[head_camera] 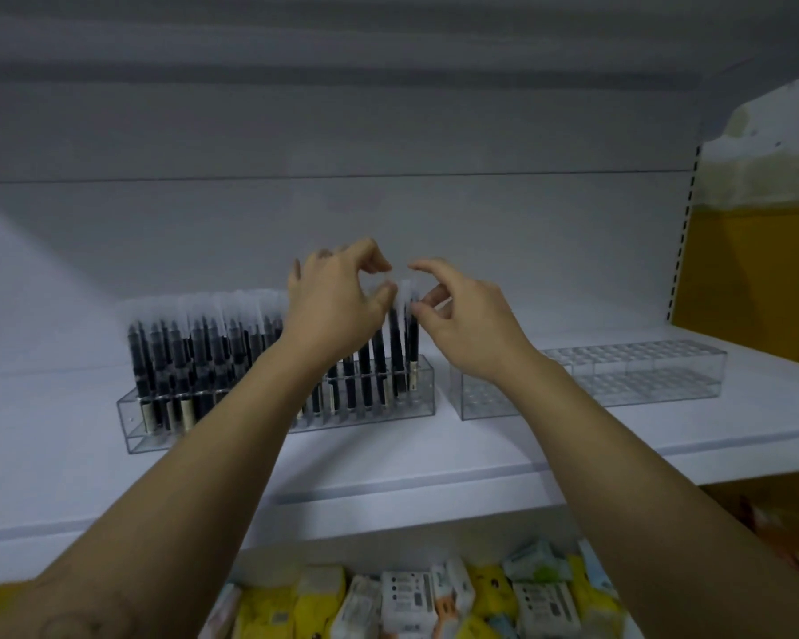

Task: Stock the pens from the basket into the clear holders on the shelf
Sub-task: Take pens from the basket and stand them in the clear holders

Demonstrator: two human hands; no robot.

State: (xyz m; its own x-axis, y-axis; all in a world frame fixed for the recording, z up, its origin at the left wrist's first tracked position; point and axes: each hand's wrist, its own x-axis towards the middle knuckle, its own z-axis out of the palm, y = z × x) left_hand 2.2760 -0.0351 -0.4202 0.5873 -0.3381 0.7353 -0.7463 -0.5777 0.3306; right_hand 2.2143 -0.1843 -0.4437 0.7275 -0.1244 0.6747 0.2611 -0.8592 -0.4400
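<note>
At shelf level, head view: both hands are up at the right end of the pen row, close together but not touching. The pens (181, 357) stand in the left holder (427, 394), roughly upright with a few leaning, and fill it nearly end to end. The right hand (471, 334) pinches the end pen (414, 343) between thumb and a fingertip, just below its cap; the forefinger is lifted clear above and the other fingers are loosely curled. The left hand (337, 311) sits just left of it, over the last few pens, fingers curled with thumb and forefinger drawn toward a cap top. It's blurred there, so I can't tell if it actually grips anything. Its forearm crosses in front of the middle of the row and hides those pens. The pens have dark slim barrels, frosted translucent caps and pale ends seated low in the holder. The left holder is a clear, hard plastic, long rectangular box with a perforated upper plate. The right holder (642, 375) is the same type, with a grid of round holes, and sits just beside the first and partly behind the right wrist. The shelf (388, 458) is flat, matte white, with a rounded front lip. The back panel (388, 200) is plain pale grey. A yellow panel (748, 292) stands at far right. Soft yellow and white packets (434, 597) lie on the tier below.
</note>
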